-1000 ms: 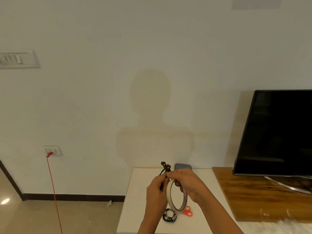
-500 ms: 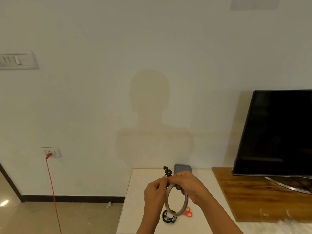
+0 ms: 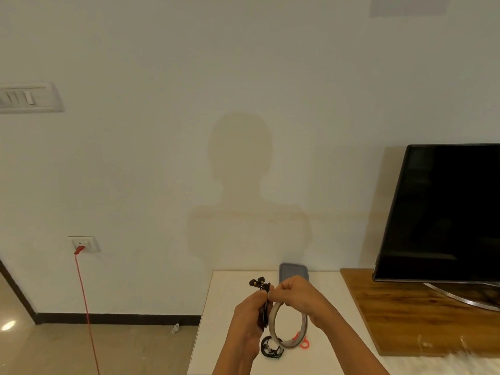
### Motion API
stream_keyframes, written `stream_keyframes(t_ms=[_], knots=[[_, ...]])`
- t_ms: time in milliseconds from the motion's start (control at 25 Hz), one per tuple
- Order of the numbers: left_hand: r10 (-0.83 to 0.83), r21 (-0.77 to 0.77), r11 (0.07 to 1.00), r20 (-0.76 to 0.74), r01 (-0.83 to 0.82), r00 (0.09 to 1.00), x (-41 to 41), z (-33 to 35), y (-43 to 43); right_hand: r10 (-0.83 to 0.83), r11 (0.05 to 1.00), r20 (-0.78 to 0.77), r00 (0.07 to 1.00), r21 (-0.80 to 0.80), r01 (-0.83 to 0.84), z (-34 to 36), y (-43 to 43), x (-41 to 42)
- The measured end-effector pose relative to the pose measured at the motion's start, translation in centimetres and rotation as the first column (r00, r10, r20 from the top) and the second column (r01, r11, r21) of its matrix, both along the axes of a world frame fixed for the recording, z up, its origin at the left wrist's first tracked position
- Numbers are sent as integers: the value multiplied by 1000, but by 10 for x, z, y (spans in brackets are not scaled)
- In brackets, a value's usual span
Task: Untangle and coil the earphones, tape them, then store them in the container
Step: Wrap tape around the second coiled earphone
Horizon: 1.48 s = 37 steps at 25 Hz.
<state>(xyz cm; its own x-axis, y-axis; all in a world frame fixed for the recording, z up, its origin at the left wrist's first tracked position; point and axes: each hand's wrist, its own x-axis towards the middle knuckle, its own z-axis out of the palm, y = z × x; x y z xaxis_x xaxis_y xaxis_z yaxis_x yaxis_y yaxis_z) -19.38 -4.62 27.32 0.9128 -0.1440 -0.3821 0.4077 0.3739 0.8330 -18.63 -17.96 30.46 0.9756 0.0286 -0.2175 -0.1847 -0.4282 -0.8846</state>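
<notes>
- container (image 3: 293,271) sits on the worktop (image 3: 328,299) just behind the right hand (image 3: 299,300)
- scissors (image 3: 303,342) and a spare earphone bundle (image 3: 271,348) lie below both hands
- TV (image 3: 443,212) off right

Head camera faces the wall (image 3: 243,77) (hands low, close).

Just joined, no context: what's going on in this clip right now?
A person stands at a white table and is taping a coiled pair of black earphones. The left hand holds the coil upright, with the buds poking out on top. The right hand holds a tape roll against it, fingers pinching at the coil's top. Another black earphone bundle and red scissors lie on the table. A grey container sits at the far edge.
</notes>
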Motion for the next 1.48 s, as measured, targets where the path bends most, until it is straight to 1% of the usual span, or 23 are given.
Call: stream_keyframes(t_ms=[200, 320, 480, 560, 640, 720, 760, 880, 960, 1080, 1160, 1240, 1320, 1400, 1480], knots=[[-23, -27, 999, -57, 21, 998, 4, 1, 6, 135, 990, -37, 990, -35, -136, 2, -1, -2], [-51, -50, 998, -72, 47, 996, 6, 3, 11, 139, 990, -12, 990, -22, -139, -3, 0, -3], [-64, 45, 997, -66, 67, 996, 10, -1, 16, 113, 989, -35, 993, -94, -116, -9, -5, 0], [-58, 62, 996, -87, 64, 994, 13, -4, 18, 167, 982, -38, 985, -81, -169, -11, -9, 3], [-58, 41, 997, -128, 64, 990, 17, -7, 19, 243, 968, -33, 969, -54, -245, -16, -14, 8], [-65, 15, 998, -167, 68, 984, 22, -10, 19, 271, 962, -57, 961, 3, -271, -23, -17, 10], [-58, 30, 997, -175, 65, 983, 25, -13, 18, 277, 961, -81, 957, 39, -275, -29, -18, 11], [-35, 124, 991, -169, 57, 985, 35, -27, 13, 254, 966, -181, 950, 96, -240, -49, -19, 15], [-26, 159, 986, -186, 57, 982, 42, -37, 9, 247, 960, -235, 940, 190, -205, -64, -22, 21], [-21, 211, 975, -229, 71, 973, 52, -54, 3, 296, 912, -294, 909, 371, -177, -83, -28, 31], [-32, 181, 980, -260, 82, 965, 61, -66, 0, 337, 886, -342, 877, 431, -172, -95, -32, 41], [-35, 184, 979, -285, 90, 958, 73, -78, -3, 383, 867, -420, 823, 470, -165, -108, -37, 55], [-29, 264, 959, -279, 106, 960, 88, -90, -5, 459, 807, -484, 745, 577, -122, -122, -44, 67], [-45, 334, 933, -267, 136, 963, 106, -99, -7, 538, 724, -468, 701, 683, -99, -134, -50, 80], [-69, 372, 912, -269, 170, 961, 122, -107, -8, 565, 707, -434, 702, 694, -140, -144, -55, 92]])
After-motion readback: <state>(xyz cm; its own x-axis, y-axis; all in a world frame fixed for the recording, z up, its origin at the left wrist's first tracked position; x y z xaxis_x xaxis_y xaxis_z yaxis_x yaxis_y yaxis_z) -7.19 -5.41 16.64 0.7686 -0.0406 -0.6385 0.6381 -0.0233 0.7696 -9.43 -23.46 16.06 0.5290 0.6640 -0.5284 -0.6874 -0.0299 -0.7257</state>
